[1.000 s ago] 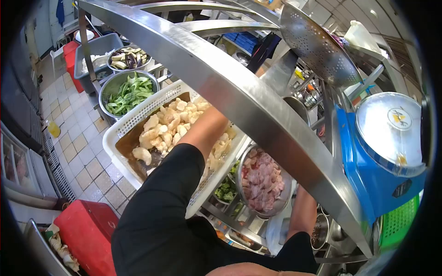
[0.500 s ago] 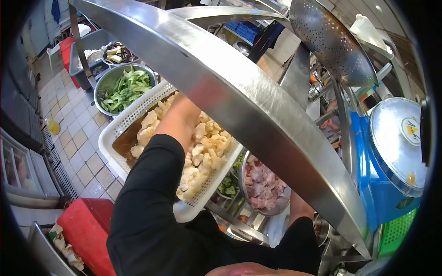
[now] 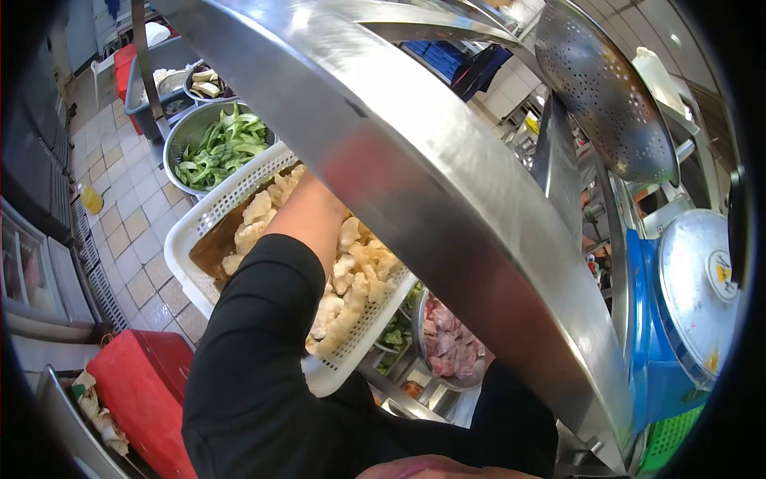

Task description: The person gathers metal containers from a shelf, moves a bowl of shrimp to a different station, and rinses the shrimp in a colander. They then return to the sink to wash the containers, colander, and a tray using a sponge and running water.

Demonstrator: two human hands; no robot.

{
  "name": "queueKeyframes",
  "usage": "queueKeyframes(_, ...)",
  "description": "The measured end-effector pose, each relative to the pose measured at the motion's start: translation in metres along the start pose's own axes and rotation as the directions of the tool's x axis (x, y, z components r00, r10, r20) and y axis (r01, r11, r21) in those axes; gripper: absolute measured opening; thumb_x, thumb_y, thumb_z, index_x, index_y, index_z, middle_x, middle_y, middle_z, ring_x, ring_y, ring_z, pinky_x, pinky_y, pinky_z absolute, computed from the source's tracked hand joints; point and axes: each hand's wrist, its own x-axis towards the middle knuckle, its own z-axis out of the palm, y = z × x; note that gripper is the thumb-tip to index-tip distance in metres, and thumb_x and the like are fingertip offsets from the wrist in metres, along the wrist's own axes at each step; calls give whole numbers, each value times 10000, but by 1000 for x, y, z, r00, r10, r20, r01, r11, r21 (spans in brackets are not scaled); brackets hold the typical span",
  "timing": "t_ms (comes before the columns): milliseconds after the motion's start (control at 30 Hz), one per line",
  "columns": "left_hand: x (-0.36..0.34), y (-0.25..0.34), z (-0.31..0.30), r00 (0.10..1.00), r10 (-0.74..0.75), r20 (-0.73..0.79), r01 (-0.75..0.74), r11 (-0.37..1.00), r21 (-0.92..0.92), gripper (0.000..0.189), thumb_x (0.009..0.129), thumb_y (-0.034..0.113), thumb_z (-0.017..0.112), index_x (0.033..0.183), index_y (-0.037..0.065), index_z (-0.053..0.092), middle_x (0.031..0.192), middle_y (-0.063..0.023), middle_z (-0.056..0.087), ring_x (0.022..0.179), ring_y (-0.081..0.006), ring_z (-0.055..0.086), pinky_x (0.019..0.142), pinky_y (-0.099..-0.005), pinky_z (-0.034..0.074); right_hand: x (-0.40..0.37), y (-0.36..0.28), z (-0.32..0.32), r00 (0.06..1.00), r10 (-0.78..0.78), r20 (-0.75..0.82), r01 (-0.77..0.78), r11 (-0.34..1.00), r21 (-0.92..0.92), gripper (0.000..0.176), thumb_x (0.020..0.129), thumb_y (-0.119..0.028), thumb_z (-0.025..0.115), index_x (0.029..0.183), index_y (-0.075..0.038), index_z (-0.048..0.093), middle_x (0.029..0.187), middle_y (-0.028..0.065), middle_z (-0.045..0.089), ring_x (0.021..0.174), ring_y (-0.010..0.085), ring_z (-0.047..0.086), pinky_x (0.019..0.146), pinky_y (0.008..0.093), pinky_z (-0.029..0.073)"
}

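Observation:
My left forearm (image 3: 299, 223), in a black sleeve, reaches over a white perforated basket (image 3: 185, 267) of pale yellow, lumpy pieces (image 3: 343, 279). The steel shelf edge (image 3: 447, 215) covers the hand, so its fingers and anything in them are hidden. My right sleeve (image 3: 511, 411) runs under the same shelf beside a metal bowl of raw pink meat pieces (image 3: 451, 339). The right hand itself is hidden behind the steel. Against the basket's far left corner stands a metal bowl of sliced green vegetable (image 3: 223, 148).
Farther left stands a bowl of dark-skinned, pale cut pieces (image 3: 206, 84). Chopped greens (image 3: 392, 334) lie between basket and meat bowl. A large perforated strainer (image 3: 610, 96) hangs upper right above a lidded blue container (image 3: 658, 359). A red box (image 3: 144, 399) stands lower left.
My right forearm has slid farther under the shelf, hiding most bare skin. The view has shifted, so the shelf covers more of the centre. My left arm still reaches over the basket.

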Motion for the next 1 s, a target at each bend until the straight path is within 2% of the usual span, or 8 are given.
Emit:
queueKeyframes(500,16,20,-61,927,321,194,-365,891,268,284,766,247,677,903,7,742,924,-181,710,818,-323,670,728,-449,534,6,-15,-8,999,17,-38,-34,873,-487,456,826,-481,698,1054,-104,579,798,9,538,634,139,543,648,404,502)
queueKeyframes(633,0,-12,-107,663,516,543,-744,369,557,302,748,269,698,878,1,745,882,-176,717,763,-320,673,691,-453,536,2,-29,-1,997,79,7,-57,770,-636,537,805,-555,724,1079,-118,571,768,-13,524,625,128,537,628,377,498)
queueKeyframes(667,-65,-14,-158,810,482,334,-571,778,262,361,756,331,721,873,-11,739,848,-172,714,724,-321,658,672,-457,528,-15,-36,14,999,44,-25,-49,737,-674,600,791,-563,732,1137,-105,556,758,-7,519,652,140,553,626,388,502)
queueKeyframes(800,-196,-31,-245,761,525,381,-594,800,83,580,810,444,701,1155,-18,645,1098,-190,653,971,-323,617,825,-443,499,-20,-45,17,990,-143,15,101,618,-780,646,778,-536,757,1179,-87,523,766,14,538,497,111,506,422,304,438)
queueKeyframes(833,-227,-32,-264,761,445,472,-535,842,67,643,835,473,672,1250,-13,603,1276,-210,600,1162,-347,584,970,-427,473,19,-58,-8,995,9,100,80,529,-845,719,767,-526,752,1281,-63,556,1057,131,593,660,207,611,532,301,499)
queueKeyframes(867,-241,-45,-258,778,455,434,-520,853,38,704,844,481,668,1354,16,527,1345,-209,550,1182,-351,568,974,-428,466,7,-53,3,987,-161,27,110,531,-840,595,814,-376,755,1291,-83,553,999,132,604,774,243,635,533,296,503)
queueKeyframes(933,-300,-53,-281,765,364,532,-422,906,-15,696,855,504,650,1348,25,538,1291,-229,588,1172,-348,585,991,-434,461,48,-63,-29,971,-175,165,234,541,-808,685,852,-370,700,1418,-120,406,1222,143,565,883,278,631,557,337,477)
queueKeyframes(1000,-350,-78,-273,834,452,317,-392,889,-237,619,889,444,630,1332,20,551,1153,-201,668,1018,-310,658,904,-411,505,51,-76,-39,946,-150,288,317,622,-716,674,896,-412,606,1470,-158,362,1415,140,490,1146,339,535,708,441,466)
